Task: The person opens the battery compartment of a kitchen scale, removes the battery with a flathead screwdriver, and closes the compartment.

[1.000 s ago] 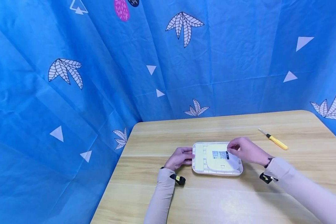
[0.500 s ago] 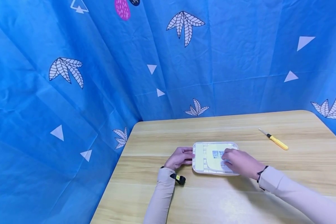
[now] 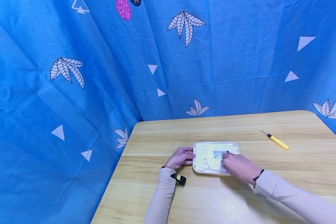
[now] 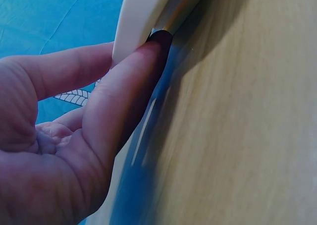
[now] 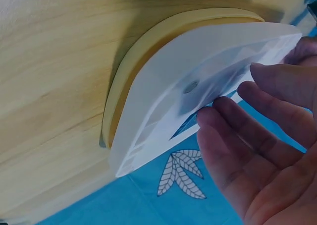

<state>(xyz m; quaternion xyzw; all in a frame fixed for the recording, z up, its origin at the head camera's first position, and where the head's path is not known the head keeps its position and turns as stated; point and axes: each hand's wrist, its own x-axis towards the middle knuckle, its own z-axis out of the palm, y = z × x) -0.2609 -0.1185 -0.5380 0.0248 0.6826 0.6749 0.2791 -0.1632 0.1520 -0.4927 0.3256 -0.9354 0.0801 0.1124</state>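
Note:
A white, rounded plastic device [image 3: 200, 159] lies on the table, its ribbed rim and a printed label [image 3: 217, 154] facing up. At its left end my left hand [image 3: 180, 158] pinches the edge. The left wrist view shows a finger and thumb on either side of the white rim [image 4: 136, 29]. Over the label hovers my right hand [image 3: 239, 168], covering the device's right front part. From the right wrist view, the fingertips of my right hand [image 5: 262, 131] are bent loosely close to the device face, thumb apart from them, with nothing seen between them. A tan layer [image 5: 148, 61] shows beneath the device.
A yellow-handled screwdriver [image 3: 278, 142] lies to the right, behind my right hand, its tip toward the back. The wooden table [image 3: 156, 130] ends at a blue patterned curtain [image 3: 235, 56] behind and on both sides.
My right hand has moved left and toward the front, from the label's right end to the device's right front part. The left hand holds its place at the left edge.

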